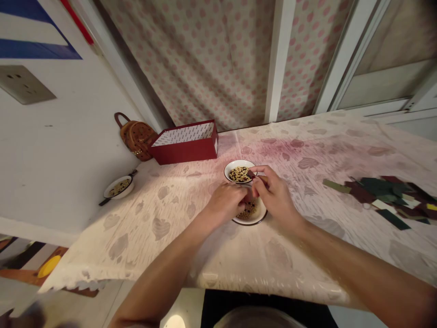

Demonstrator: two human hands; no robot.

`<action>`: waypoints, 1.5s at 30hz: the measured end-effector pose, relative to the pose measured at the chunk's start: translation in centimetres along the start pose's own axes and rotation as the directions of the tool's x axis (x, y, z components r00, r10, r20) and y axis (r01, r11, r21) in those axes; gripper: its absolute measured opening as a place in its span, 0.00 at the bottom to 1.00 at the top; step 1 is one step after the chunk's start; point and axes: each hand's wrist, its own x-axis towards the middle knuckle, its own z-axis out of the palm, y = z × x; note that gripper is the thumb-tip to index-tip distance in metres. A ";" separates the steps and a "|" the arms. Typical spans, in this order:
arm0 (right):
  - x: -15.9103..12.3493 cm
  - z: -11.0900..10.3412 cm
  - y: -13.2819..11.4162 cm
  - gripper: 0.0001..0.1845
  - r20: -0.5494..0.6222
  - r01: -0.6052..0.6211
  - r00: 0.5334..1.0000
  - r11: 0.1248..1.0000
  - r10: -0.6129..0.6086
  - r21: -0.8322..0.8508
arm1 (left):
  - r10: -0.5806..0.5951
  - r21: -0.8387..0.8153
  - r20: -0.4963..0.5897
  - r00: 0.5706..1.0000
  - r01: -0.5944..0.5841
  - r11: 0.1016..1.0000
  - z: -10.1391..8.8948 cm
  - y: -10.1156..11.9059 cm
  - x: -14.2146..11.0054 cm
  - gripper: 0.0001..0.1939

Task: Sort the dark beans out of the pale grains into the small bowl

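Two small white bowls stand in the middle of the table. The far bowl (239, 171) holds pale and dark beans. The near bowl (251, 213) holds a darker mix and is partly hidden by my hands. My left hand (224, 203) hangs over the near bowl's left side with its fingers curled down into it. My right hand (273, 191) is raised between the bowls, thumb and forefinger pinched together at the far bowl's right rim. Whatever the pinches hold is too small to see.
A red box (186, 142) with a patterned lining sits at the back left, a brown bag (135, 135) behind it. A third white bowl (119, 187) of beans rests at the table's left edge. Dark green and maroon cards (385, 196) lie scattered at the right.
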 end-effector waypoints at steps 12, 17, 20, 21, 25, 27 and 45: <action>-0.3 0.2 -0.4 0.12 0.105 -0.006 0.994 0.999 0.001 0.049 | -0.446 -0.960 -0.079 0.892 0.052 0.274 -0.1 -1.8 0.6 0.09; -0.4 0.2 -0.5 0.13 0.143 -0.002 0.990 0.999 -0.005 0.049 | -0.453 -0.998 0.041 0.891 0.058 0.025 -0.1 -1.6 0.6 0.14; -0.5 0.2 -0.6 0.13 0.146 -0.002 0.989 0.999 -0.004 0.042 | -0.446 -0.998 0.063 0.893 0.065 -0.010 0.1 -1.5 0.6 0.15; -0.4 0.2 -0.6 0.13 0.147 -0.002 0.989 0.999 -0.004 0.041 | -0.446 -0.998 0.067 0.893 0.067 -0.017 0.2 -1.5 0.6 0.15; -0.4 0.2 -0.6 0.13 0.153 -0.003 0.988 0.999 -0.004 0.049 | -0.461 -0.997 0.079 0.884 0.064 -0.048 0.2 -1.5 0.7 0.15; -0.4 0.2 -0.5 0.13 0.161 -0.008 0.987 0.999 0.001 0.046 | -0.487 -0.997 0.071 0.871 0.056 -0.046 0.2 -1.5 0.8 0.15; 0.0 -0.3 -0.4 0.11 -0.007 -0.003 1.000 1.000 0.003 -0.001 | -0.217 -0.537 -0.169 0.961 0.095 0.838 0.2 -1.6 0.3 0.05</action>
